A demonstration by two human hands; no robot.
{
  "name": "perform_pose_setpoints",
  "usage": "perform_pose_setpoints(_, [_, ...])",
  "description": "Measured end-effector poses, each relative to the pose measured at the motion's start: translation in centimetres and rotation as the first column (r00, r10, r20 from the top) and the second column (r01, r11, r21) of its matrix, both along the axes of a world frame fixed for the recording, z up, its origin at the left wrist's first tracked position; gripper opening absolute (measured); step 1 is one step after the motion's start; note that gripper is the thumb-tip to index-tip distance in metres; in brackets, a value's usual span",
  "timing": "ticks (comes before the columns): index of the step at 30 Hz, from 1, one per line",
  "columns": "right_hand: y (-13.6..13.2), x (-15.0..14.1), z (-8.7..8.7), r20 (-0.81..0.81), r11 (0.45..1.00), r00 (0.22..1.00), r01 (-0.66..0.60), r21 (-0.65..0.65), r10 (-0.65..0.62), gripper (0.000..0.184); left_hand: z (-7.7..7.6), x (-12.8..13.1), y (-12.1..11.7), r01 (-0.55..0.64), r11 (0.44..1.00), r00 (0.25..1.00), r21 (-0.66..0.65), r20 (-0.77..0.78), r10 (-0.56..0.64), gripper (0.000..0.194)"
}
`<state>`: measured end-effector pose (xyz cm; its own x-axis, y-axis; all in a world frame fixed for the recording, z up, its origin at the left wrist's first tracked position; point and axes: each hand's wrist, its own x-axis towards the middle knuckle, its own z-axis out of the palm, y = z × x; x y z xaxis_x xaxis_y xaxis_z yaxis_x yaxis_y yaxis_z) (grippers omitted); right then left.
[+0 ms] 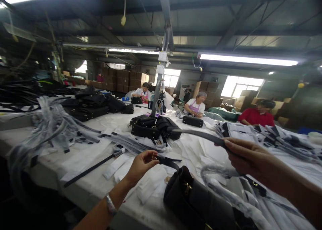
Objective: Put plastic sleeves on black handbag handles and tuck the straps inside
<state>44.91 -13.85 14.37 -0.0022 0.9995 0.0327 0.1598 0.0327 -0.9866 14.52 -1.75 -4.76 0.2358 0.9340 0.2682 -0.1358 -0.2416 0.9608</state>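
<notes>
My left hand [139, 168] is closed, thumb and fingertips pinching a small gold buckle [154, 156]. A short black strap tab [169, 162] runs from there to a black handbag [213, 204] in front of me, whose top shows a gold zip pull [186, 188]. My right hand [248, 156] is closed around a long black strap [201, 134]. That strap stretches leftward in the air, its far end in front of other black bags. The fingertips of the right hand are partly hidden behind the strap and hand.
More black bags [144, 128] lie mid-table beside a metal post [157, 100]. Plastic-wrapped straps [54, 119] drape over the left edge, and a loose black strap [90, 169] lies near it. Wrapped pieces [254, 136] are heaped at right. Several people work across the table.
</notes>
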Motion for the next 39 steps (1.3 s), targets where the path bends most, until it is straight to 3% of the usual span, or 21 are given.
perform_pose_setpoints(3, [0.3, -0.1, -3.5, 0.003, 0.978, 0.992, -0.124, -0.168, 0.126, 0.041, 1.4, 1.0, -0.2, 0.001, 1.0, 0.986, 0.021, 0.168, -0.005, 0.037])
perform_pose_setpoints(8, [0.6, -0.4, -8.1, 0.052, 0.946, 0.968, -0.228, -0.23, 0.245, 0.049, 2.8, 3.1, -0.5, 0.056, 0.998, 0.956, 0.027, 0.288, -0.061, 0.034])
perform_pose_setpoints(14, [0.8, 0.0, -10.0, 0.069, 0.946, 0.965, -0.23, -0.23, 0.252, 0.052, 3.6, 4.4, -0.6, 0.096, 0.995, 0.92, -0.037, 0.384, -0.075, 0.041])
perform_pose_setpoints(19, [1.8, 0.7, -11.2, 0.109, 0.948, 0.961, -0.224, -0.226, 0.253, 0.057, 4.1, 4.8, -1.0, 0.14, 0.99, 0.905, -0.009, 0.406, -0.124, 0.039])
perform_pose_setpoints(24, [2.7, 0.4, -11.3, 0.218, 0.946, 0.936, -0.225, -0.232, 0.276, 0.053, 4.3, 5.0, -1.1, 0.15, 0.989, 0.916, 0.021, 0.374, -0.147, 0.041])
perform_pose_setpoints(29, [3.1, 0.0, -11.3, 0.341, 0.966, 0.92, -0.12, -0.23, 0.195, 0.055, 3.7, 5.2, -1.0, 0.149, 0.988, 0.888, 0.047, 0.434, -0.154, 0.043])
perform_pose_setpoints(33, [3.6, -1.1, -11.2, 0.312, 0.966, 0.93, -0.126, -0.227, 0.195, 0.056, 3.8, 6.3, -1.7, 0.186, 0.982, 0.879, 0.015, 0.445, -0.173, 0.038])
perform_pose_setpoints(36, [3.8, -3.2, -10.1, 0.263, 0.977, 0.943, -0.18, -0.114, 0.204, 0.051, 4.7, 7.8, -2.4, 0.261, 0.965, 0.87, 0.002, 0.433, -0.236, 0.038])
perform_pose_setpoints(39, [3.7, -5.3, -8.3, 0.383, 0.981, 0.919, -0.152, 0.12, 0.095, 0.046, 5.9, 9.1, -2.9, 0.275, 0.96, 0.89, 0.047, 0.367, -0.272, 0.035])
